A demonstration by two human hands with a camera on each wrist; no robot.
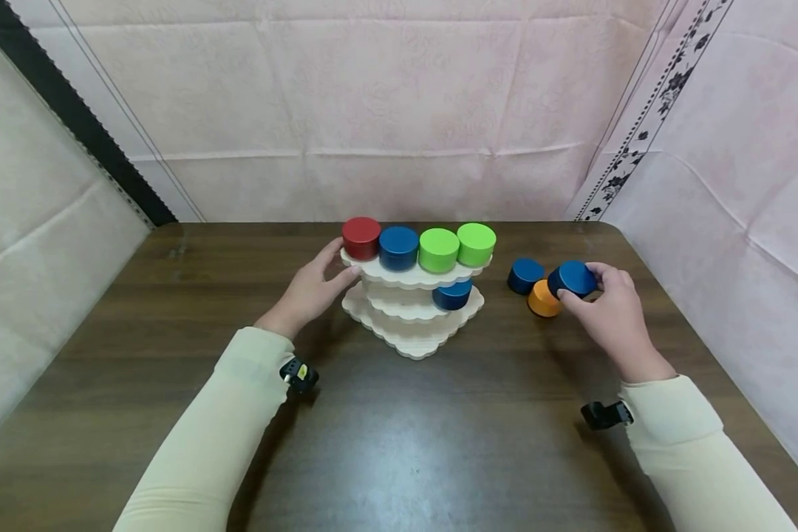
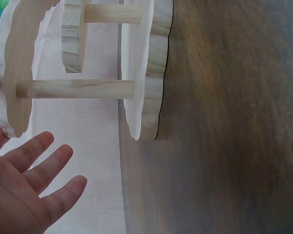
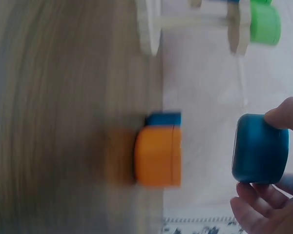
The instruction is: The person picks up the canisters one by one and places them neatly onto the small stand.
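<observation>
Left hand (image 1: pixel 309 294): fingers are spread, and the left corner of the white stand's (image 1: pixel 415 336) top tier is touched.
Right hand (image 1: pixel 608 314): a blue cylinder (image 1: pixel 575 278) is pinched by the fingers, raised above the surface (image 1: pixel 406 443).
Orange cylinder (image 1: pixel 542 301): seen beside another blue one (image 1: pixel 524 276), right of the stand.
Top tier: red (image 1: pixel 361 238), blue (image 1: pixel 398 247) and two green cylinders (image 1: pixel 438 250) are carried.

Stand (image 1: pixel 417 334): 1. Blue cylinders (image 1: pixel 575 278): 4; green cylinders (image 1: pixel 438 251): 2; red cylinder (image 1: pixel 361 239): 1; orange cylinder (image 1: pixel 543 300): 1. Total cylinders: 8.
</observation>
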